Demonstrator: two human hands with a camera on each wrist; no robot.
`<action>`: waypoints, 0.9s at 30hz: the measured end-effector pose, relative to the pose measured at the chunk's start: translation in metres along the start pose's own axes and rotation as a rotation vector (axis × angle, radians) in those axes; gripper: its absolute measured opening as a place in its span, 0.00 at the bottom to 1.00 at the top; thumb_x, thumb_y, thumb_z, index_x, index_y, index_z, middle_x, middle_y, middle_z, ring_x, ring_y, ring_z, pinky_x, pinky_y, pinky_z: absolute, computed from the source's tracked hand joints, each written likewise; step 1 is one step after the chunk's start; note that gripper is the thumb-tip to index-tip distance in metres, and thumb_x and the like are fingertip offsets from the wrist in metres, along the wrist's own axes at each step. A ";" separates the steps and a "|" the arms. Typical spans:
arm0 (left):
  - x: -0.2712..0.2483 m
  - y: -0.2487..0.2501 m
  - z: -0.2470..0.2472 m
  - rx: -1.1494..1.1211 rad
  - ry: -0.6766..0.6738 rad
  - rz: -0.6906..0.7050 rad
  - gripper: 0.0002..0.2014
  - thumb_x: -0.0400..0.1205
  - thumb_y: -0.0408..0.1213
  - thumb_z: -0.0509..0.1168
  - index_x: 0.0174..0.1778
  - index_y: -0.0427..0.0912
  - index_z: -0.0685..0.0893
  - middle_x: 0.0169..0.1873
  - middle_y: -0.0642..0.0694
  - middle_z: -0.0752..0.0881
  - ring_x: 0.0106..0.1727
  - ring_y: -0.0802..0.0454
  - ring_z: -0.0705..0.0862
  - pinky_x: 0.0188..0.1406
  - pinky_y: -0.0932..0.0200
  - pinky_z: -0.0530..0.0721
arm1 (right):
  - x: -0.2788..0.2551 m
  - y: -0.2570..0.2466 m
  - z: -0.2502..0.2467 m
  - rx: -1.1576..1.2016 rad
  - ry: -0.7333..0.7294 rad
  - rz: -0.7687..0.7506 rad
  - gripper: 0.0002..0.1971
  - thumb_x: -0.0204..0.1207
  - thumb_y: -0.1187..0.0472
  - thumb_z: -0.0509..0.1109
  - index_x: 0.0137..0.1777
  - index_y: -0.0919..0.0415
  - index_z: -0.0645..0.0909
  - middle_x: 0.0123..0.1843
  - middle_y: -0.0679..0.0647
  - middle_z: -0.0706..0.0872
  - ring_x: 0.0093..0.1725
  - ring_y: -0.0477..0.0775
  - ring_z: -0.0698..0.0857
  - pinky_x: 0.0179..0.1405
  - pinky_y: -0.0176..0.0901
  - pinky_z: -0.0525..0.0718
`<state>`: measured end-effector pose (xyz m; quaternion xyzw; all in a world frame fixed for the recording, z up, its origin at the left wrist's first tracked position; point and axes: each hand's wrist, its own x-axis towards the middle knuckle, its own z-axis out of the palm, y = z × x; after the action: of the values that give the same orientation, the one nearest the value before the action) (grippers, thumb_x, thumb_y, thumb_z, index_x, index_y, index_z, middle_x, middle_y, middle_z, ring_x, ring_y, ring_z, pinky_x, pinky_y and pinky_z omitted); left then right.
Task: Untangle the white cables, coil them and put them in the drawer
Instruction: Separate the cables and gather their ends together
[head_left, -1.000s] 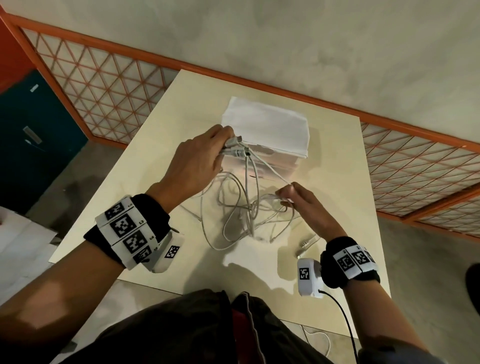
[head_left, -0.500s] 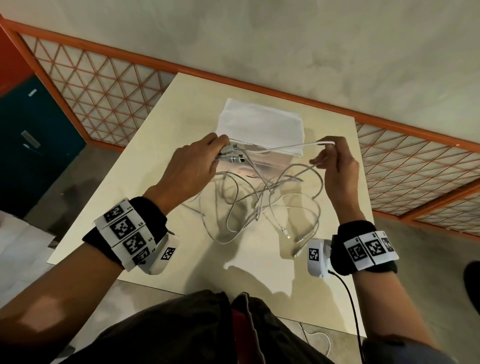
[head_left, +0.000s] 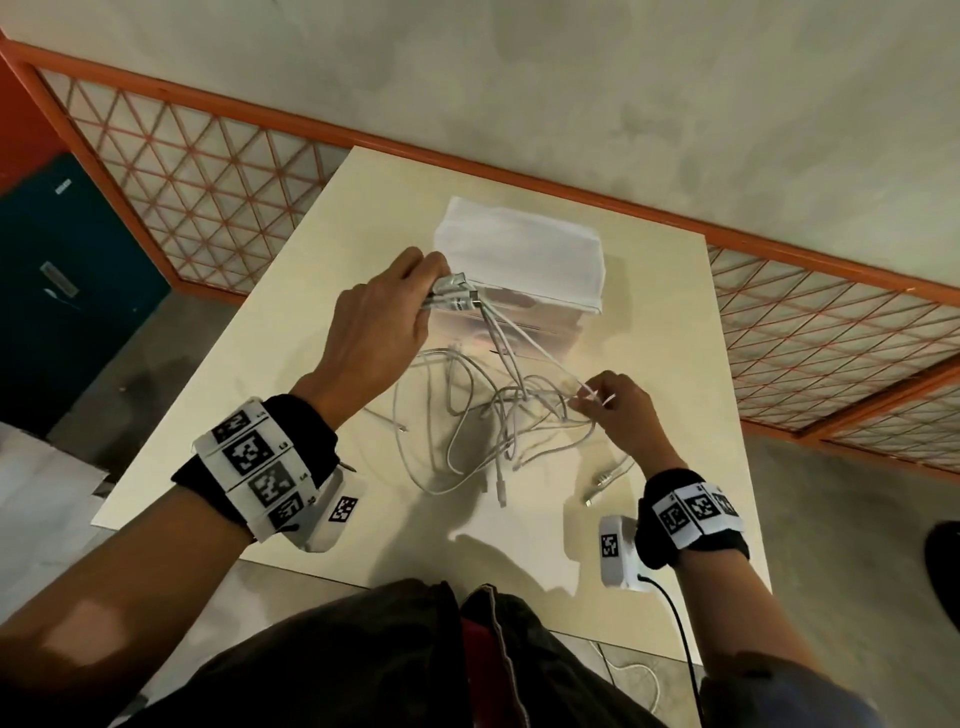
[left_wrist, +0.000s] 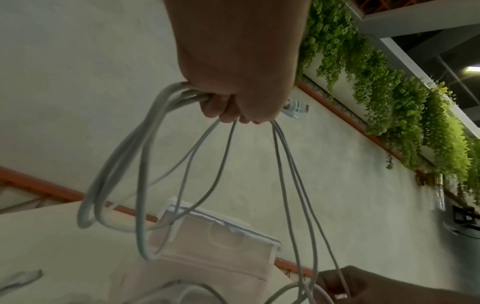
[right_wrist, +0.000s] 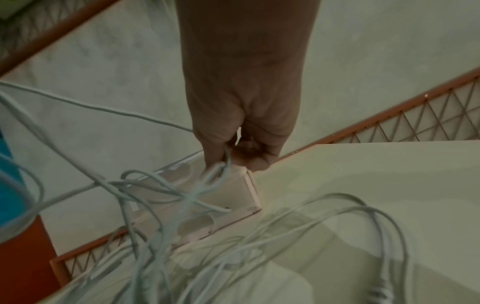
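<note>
A tangle of white cables lies on the cream table and hangs from both hands. My left hand is raised over the table and grips a bundle of cable ends and plugs; the left wrist view shows the strands looping down from the left hand. My right hand is low at the right of the tangle and pinches a strand between thumb and fingers. A clear drawer box with a white top stands behind the cables.
Loose plugs lie on the table near my right wrist. An orange lattice fence runs behind and to the right of the table. A teal cabinet stands on the floor at the left.
My right hand rose to the right with a strand half a second ago, and has now come back down to the tangle and pinches a strand there. My left hand has kept its grip.
</note>
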<state>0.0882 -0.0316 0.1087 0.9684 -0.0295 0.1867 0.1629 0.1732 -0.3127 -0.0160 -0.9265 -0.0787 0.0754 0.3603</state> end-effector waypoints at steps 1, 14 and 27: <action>0.000 0.000 0.001 0.001 -0.003 0.000 0.11 0.77 0.27 0.57 0.55 0.41 0.74 0.49 0.41 0.78 0.36 0.31 0.81 0.28 0.50 0.70 | 0.000 0.003 0.001 -0.008 -0.041 0.037 0.12 0.71 0.59 0.77 0.44 0.68 0.82 0.37 0.55 0.80 0.33 0.49 0.78 0.30 0.24 0.72; -0.002 -0.016 0.013 0.000 -0.117 -0.058 0.12 0.80 0.28 0.57 0.58 0.42 0.74 0.49 0.42 0.80 0.43 0.32 0.81 0.34 0.51 0.68 | -0.001 -0.046 -0.035 0.648 0.246 -0.004 0.09 0.83 0.61 0.63 0.40 0.60 0.75 0.32 0.65 0.85 0.22 0.48 0.83 0.23 0.36 0.80; -0.006 -0.024 0.018 0.029 -0.263 -0.043 0.12 0.83 0.30 0.55 0.61 0.42 0.75 0.49 0.41 0.80 0.48 0.36 0.81 0.43 0.47 0.73 | 0.010 -0.065 -0.046 0.075 0.430 -0.432 0.09 0.82 0.63 0.63 0.53 0.61 0.85 0.47 0.55 0.87 0.41 0.51 0.83 0.40 0.38 0.79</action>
<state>0.0919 -0.0153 0.0831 0.9872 -0.0272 0.0551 0.1474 0.1863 -0.2931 0.0605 -0.8689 -0.1930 -0.1980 0.4105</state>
